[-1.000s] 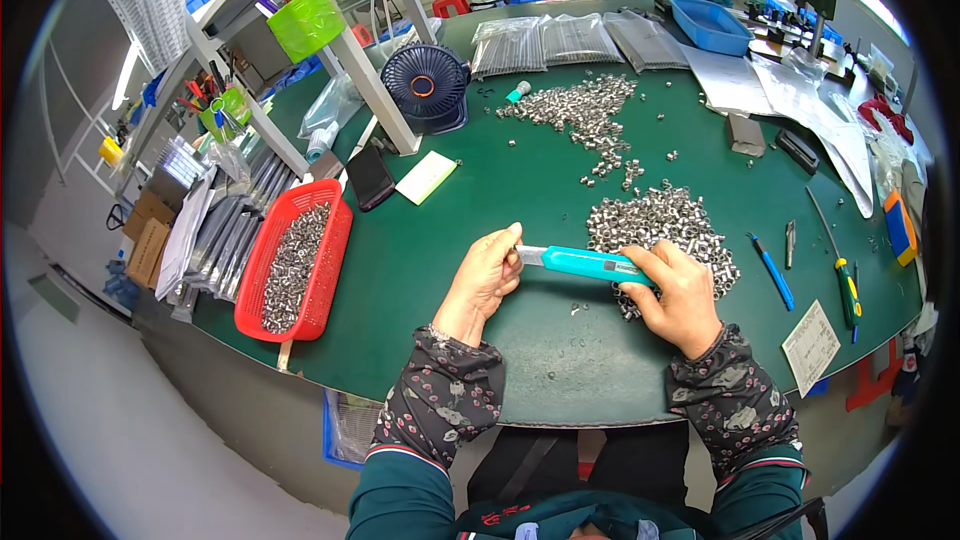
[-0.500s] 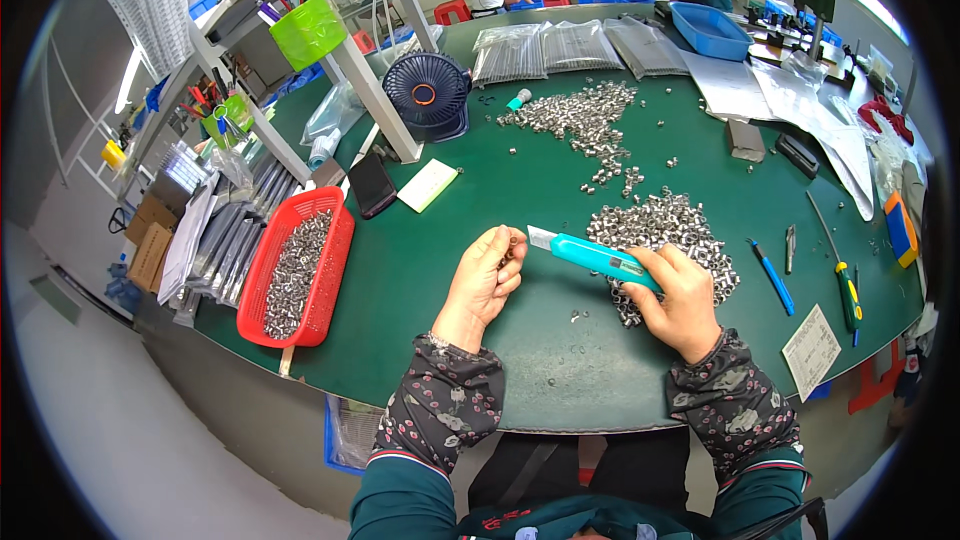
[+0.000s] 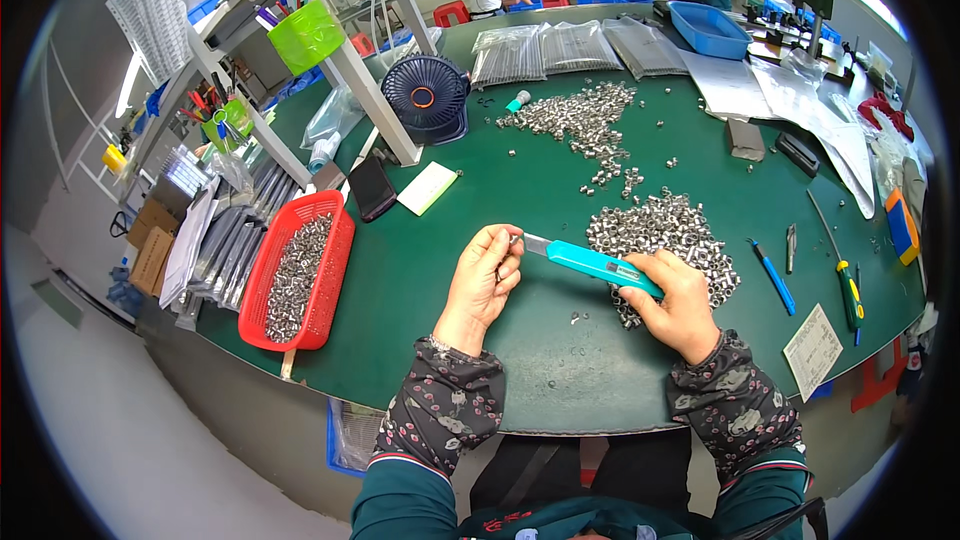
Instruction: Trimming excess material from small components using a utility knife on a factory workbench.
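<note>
In my right hand [image 3: 676, 302] is a teal utility knife [image 3: 600, 268], its blade extended toward the left. My left hand [image 3: 484, 280] is closed, with thumb and fingertips pinching a small metal ring [image 3: 517, 238] at the blade's tip. The ring is partly hidden by the fingers. Beside and beyond the knife lies a heap of small metal rings [image 3: 662, 230]. Farther back, a second, looser spread of rings [image 3: 585, 118] covers the green table [image 3: 560, 390].
A red basket [image 3: 330, 285] of metal rings stands at the left. Behind it are a phone [image 3: 372, 188], a yellow-green notepad [image 3: 428, 188] and a dark blue fan [image 3: 427, 95]. At the right lie a blue-handled tool [image 3: 773, 280], a screwdriver [image 3: 850, 300] and a paper slip [image 3: 812, 352].
The knife has shifted slightly left, bringing its blade tip to the left fingertips. The left fingers have turned a little around the ring.
</note>
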Demonstrator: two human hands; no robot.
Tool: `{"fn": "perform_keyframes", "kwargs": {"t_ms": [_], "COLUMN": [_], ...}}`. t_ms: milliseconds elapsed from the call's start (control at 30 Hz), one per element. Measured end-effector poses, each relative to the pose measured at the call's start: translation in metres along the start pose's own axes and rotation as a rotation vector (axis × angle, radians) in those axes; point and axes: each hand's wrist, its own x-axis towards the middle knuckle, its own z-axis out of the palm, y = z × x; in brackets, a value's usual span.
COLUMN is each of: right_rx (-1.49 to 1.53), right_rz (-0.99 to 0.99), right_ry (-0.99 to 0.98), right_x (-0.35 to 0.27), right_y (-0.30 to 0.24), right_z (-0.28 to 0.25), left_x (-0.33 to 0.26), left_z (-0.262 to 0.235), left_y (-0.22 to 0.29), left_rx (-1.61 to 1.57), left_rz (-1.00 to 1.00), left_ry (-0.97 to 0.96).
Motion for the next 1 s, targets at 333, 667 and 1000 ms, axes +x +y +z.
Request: {"fn": "perform_keyframes", "kwargs": {"t_ms": [333,667,1000], "right_rx": [0.048,0.015,0.061], "right_rz": [0.011,0.008,0.028], "right_ry": [-0.056,-0.089,0.011], "right_x": [-0.001,0.0,0.0], "right_y": [0.0,0.0,0.0], "right_z": [-0.001,-0.006,-0.004], "left_x": [-0.002,-0.001,-0.003], "left_z": [-0.001,0.003,0.007], "left_y": [-0.002,0.0,0.0], "left_rx": [0.029,0.232,0.19], "left_rz": [-0.009,-0.006,-0.046], "left_ry": [-0.037,0.017,0.131]}}
